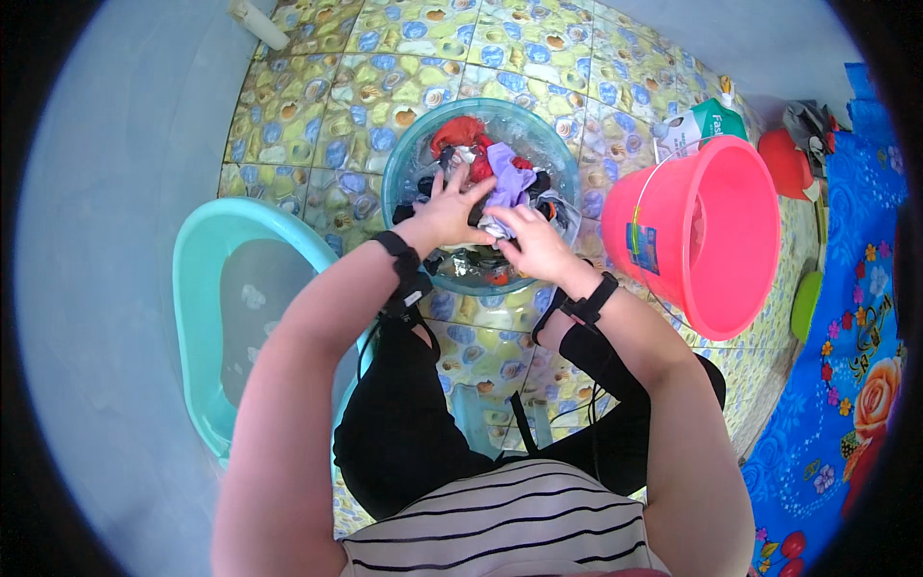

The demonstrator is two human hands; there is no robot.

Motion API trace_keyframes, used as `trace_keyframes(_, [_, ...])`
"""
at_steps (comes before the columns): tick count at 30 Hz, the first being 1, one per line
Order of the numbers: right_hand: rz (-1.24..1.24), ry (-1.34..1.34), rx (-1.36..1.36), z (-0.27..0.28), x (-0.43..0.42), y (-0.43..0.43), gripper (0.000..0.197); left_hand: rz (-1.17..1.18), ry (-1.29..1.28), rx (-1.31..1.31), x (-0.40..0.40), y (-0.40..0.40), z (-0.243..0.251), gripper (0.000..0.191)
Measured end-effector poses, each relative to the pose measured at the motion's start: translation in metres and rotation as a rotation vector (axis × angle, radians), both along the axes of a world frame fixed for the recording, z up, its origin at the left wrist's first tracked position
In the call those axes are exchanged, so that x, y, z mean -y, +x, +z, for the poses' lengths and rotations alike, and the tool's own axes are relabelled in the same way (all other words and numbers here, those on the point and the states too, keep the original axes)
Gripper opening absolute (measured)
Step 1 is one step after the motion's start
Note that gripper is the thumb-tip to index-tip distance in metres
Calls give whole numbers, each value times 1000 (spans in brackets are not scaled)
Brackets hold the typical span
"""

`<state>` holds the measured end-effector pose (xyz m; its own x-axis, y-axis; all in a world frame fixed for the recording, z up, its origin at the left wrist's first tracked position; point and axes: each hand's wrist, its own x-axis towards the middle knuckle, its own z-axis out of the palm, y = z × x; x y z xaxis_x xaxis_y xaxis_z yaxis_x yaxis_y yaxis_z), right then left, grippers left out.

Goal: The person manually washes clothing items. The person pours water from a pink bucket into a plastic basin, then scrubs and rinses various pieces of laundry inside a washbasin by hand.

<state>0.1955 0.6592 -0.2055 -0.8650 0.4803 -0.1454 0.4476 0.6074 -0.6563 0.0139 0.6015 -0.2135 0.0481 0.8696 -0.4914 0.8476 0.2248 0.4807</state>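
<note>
In front of me a round teal plastic basin holds water and a heap of wet laundry. My left hand lies over the heap, its fingers spread and pointing towards the far side. Beside it, my right hand bends its fingers and thumb around the edge of a whitish cloth; whether it grips the cloth is unclear. A purple cloth lies on top, just beyond the right hand. Red cloth sits at the far side, among dark pieces partly hidden by my hands.
A larger turquoise tub with cloudy water stands to the left. On the right, a pink bucket with a wire handle lies tilted. Behind it is a white-and-green bag. A blue floral sheet hangs along the right. Patterned tiles cover the floor.
</note>
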Motion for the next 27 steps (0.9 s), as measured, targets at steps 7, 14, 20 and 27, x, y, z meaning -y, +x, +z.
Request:
trace_keyframes(7, [-293, -65, 527, -17, -19, 4, 73, -26, -17, 22, 5, 16, -67, 85])
trace_keyframes(14, [-274, -84, 574, -53, -23, -35, 61, 127, -339, -93, -18, 19, -93, 54])
trace_keyframes(20, [-254, -190, 754, -85, -59, -47, 48, 220, -282, -123, -36, 24, -99, 33])
trace_keyframes(27, [-427, -247, 637, -97, -88, -60, 37, 492, -190, 57, -55, 0, -82, 34])
